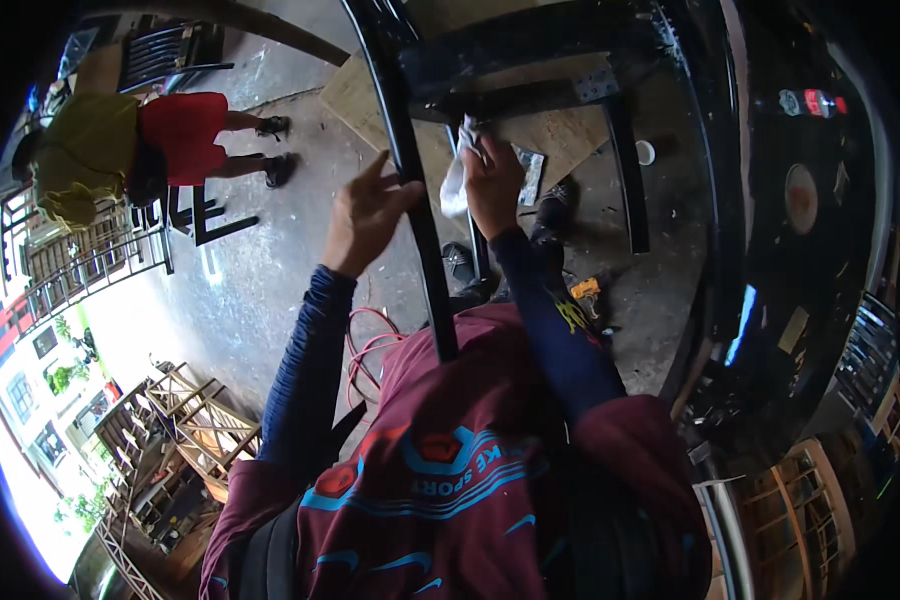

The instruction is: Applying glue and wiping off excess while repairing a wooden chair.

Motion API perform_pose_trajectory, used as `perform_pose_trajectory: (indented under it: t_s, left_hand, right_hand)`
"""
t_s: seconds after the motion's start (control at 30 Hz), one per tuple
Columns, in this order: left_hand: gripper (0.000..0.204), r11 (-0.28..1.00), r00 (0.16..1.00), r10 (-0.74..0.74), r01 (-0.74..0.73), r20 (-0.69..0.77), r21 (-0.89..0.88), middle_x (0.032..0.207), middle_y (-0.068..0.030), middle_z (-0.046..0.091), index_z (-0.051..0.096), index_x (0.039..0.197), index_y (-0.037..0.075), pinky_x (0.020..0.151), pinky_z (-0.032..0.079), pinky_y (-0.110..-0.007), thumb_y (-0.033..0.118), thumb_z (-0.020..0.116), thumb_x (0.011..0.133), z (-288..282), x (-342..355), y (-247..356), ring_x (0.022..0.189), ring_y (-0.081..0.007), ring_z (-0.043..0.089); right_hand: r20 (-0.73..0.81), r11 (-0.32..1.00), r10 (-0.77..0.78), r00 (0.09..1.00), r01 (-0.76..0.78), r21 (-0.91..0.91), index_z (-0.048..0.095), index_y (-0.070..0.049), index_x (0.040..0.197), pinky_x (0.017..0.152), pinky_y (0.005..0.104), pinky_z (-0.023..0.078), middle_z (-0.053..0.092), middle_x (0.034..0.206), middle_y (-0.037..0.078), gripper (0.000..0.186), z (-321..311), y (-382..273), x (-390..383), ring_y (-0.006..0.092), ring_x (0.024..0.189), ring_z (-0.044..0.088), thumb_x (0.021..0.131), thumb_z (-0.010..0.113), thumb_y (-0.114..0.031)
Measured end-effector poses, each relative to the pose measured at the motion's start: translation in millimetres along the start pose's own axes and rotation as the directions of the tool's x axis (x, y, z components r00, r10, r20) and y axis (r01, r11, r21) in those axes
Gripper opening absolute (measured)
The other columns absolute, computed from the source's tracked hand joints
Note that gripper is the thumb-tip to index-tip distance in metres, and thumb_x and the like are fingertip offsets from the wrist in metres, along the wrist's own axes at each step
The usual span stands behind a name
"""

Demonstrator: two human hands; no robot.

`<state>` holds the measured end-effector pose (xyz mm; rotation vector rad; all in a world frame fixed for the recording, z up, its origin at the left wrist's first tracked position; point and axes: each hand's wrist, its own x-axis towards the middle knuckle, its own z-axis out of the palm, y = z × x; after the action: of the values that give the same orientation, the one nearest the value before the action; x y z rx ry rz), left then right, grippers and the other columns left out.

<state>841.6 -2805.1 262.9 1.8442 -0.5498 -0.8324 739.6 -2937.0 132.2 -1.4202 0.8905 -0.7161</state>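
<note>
My right hand [490, 185] grips a crumpled white cloth [454, 190] against a thinner black bar of a chair-like frame [520, 45]. My left hand [365, 220] is beside the long black leg [420, 240] of that frame, its fingers apart and fingertips at the leg. The leg slants down toward my maroon shirt. Under the frame lies a board [560, 140] with a small dark-and-silver item [530, 175] partly behind my right hand.
A person [180, 140] stands at upper left beside stacked black frames [210, 225]. A glossy black surface at right bears a bottle [810, 103]. A white cup [645, 152], red hose [365, 325] and yellow tool [585, 292] are nearby. Wooden frames [185, 420] stand at lower left.
</note>
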Motion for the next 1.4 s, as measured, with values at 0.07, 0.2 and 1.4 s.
perform_pose_trajectory:
  t_s: [0.07, 0.2, 1.4]
  left_hand:
    - [0.074, 0.951, 0.997, -0.034, 0.013, 0.063, 0.308, 0.085, -0.0168, 0.074, 0.042, 0.145, -0.008, 0.069, 0.053, -0.030, 0.029, 0.074, 0.089, 3, -13, 11, 0.077, -0.0152, 0.070]
    - [0.064, 0.929, 0.999, -0.028, 0.017, 0.025, 0.371, 0.075, -0.0148, 0.070, 0.045, 0.141, -0.006, 0.063, 0.050, -0.031, 0.028, 0.070, 0.093, 11, -23, 21, 0.068, -0.0143, 0.067]
    - [0.045, 0.965, 0.995, -0.075, 0.054, 0.073, 0.256, 0.088, -0.0108, 0.072, 0.059, 0.128, -0.006, 0.071, 0.056, -0.026, 0.026, 0.068, 0.097, 6, -17, 22, 0.078, -0.0119, 0.068]
  right_hand:
    - [0.012, 0.801, -0.498, 0.867, 0.465, -0.377, 0.065, -0.004, 0.111, 0.078, 0.0381, 0.052, 0.064, 0.103, 0.013, 0.020, 18, 3, 9, 0.0283, 0.094, 0.065, 0.092, 0.066, -0.009]
    - [-0.074, 0.840, -0.501, 0.862, 0.464, -0.282, 0.064, -0.011, 0.113, 0.075, 0.0439, 0.055, 0.060, 0.113, 0.015, 0.021, 46, -18, 15, 0.0346, 0.098, 0.065, 0.092, 0.064, -0.009]
    - [-0.299, 0.870, 0.485, 0.822, -0.421, 0.256, 0.069, 0.002, 0.103, 0.078, 0.0372, 0.052, 0.072, 0.097, 0.018, 0.030, 78, 169, 53, 0.0269, 0.088, 0.068, 0.097, 0.056, -0.023]
